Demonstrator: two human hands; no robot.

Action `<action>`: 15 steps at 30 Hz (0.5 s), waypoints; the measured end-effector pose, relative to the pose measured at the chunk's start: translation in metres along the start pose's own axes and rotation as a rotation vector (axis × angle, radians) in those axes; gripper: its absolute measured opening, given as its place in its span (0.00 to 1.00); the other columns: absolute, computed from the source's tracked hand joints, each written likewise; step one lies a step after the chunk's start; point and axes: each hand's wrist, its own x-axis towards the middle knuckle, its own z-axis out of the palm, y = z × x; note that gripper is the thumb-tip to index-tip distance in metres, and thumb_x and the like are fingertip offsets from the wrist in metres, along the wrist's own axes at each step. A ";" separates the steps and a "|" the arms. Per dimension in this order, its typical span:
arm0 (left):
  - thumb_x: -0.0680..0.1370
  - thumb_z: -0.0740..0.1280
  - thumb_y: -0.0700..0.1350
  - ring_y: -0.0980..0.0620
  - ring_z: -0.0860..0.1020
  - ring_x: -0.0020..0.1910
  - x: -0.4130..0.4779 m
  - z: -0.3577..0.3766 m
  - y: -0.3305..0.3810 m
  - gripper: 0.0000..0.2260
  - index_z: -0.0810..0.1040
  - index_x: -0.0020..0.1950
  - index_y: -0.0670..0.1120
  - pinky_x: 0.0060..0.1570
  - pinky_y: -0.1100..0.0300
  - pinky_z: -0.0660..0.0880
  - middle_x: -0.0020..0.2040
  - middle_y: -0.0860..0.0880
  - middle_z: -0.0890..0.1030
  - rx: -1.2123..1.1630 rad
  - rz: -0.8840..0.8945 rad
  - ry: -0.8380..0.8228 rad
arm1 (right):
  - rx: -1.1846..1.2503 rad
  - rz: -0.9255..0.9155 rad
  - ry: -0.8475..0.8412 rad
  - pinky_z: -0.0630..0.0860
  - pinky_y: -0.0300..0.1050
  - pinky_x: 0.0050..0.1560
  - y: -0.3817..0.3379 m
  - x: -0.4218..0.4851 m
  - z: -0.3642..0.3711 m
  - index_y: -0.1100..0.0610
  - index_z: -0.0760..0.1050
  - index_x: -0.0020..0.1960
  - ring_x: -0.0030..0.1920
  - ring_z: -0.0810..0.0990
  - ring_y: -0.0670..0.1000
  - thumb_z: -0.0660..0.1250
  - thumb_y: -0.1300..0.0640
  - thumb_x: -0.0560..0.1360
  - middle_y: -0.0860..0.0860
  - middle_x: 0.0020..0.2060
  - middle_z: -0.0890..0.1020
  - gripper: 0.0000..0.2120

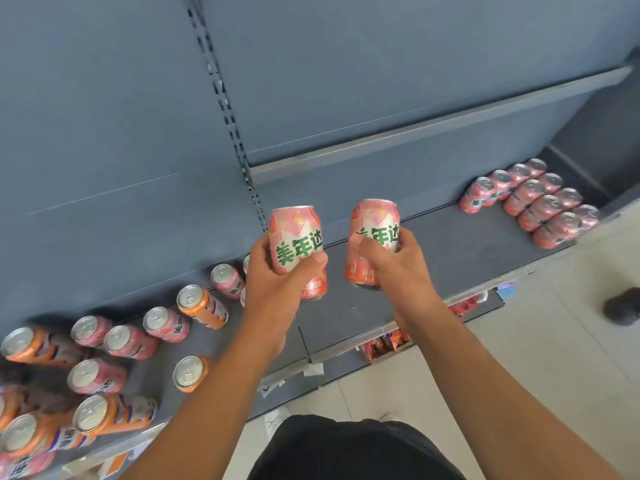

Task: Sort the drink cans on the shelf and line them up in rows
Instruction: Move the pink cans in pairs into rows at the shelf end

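My left hand [277, 285] grips a pink drink can [297, 237] with green lettering, held upright above the grey shelf [460, 258]. My right hand [391, 265] grips a second pink can [375, 230] beside it, a little apart. At the shelf's far right several pink cans [540, 202] stand lined up in rows. On the left part of the shelf pink cans [128, 341] and orange cans [202, 306] stand mixed and scattered.
An upper grey shelf [433, 126] juts out above the right section. A slotted upright [228, 109] divides the back panel. Snack packs [384, 344] lie on a lower shelf. The tiled floor [519, 358] holds a dark object [621, 306] at right.
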 end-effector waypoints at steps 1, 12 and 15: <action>0.70 0.78 0.43 0.56 0.81 0.47 -0.003 0.019 -0.003 0.25 0.73 0.63 0.53 0.33 0.67 0.76 0.52 0.54 0.82 -0.001 0.006 -0.014 | 0.009 0.002 0.021 0.82 0.43 0.37 -0.002 0.002 -0.019 0.53 0.71 0.61 0.45 0.84 0.49 0.74 0.53 0.73 0.53 0.52 0.81 0.21; 0.72 0.76 0.40 0.61 0.82 0.45 -0.034 0.222 -0.030 0.25 0.72 0.65 0.50 0.37 0.67 0.77 0.54 0.52 0.82 0.059 0.002 -0.279 | 0.117 -0.009 0.248 0.78 0.41 0.30 -0.028 0.007 -0.226 0.52 0.67 0.64 0.47 0.84 0.56 0.74 0.53 0.73 0.54 0.51 0.79 0.24; 0.72 0.76 0.40 0.60 0.83 0.46 -0.035 0.264 -0.034 0.22 0.74 0.62 0.53 0.38 0.66 0.78 0.53 0.53 0.82 0.087 -0.001 -0.356 | 0.165 -0.008 0.311 0.79 0.43 0.31 -0.030 0.011 -0.266 0.52 0.66 0.65 0.48 0.84 0.57 0.75 0.53 0.72 0.55 0.53 0.79 0.26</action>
